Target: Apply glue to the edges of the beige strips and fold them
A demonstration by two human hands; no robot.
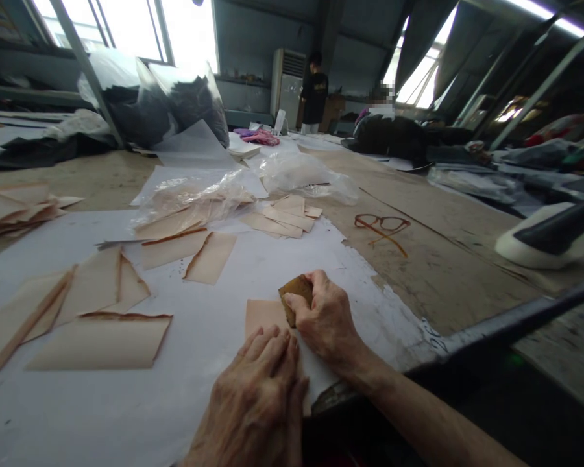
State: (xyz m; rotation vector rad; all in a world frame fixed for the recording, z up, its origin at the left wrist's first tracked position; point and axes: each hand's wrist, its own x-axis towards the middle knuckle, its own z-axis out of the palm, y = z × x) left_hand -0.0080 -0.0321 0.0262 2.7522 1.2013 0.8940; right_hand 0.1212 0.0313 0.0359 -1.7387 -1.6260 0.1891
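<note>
My left hand [263, 383] lies flat, fingers stretched out, on a pale beige sheet [261, 312] close to the table's front edge. Between the thumb and fingers of my right hand [327, 318] is a small yellowish-brown flat block [296, 293]. It is tilted, with its lower corner at the sheet's right side, just ahead of my left fingertips. Much of the sheet is hidden under my hands. To the left, more beige pieces with brown edges, such as one flat piece [102, 342] and a smaller one [210, 258], rest on white paper [189, 395].
Eyeglasses [382, 225] lie on the brown table surface at right. Clear plastic bags [302, 172] and more beige pieces [287, 217] are farther back. A white and black object [540, 237] stands at the right edge. A person [315, 94] stands in the background.
</note>
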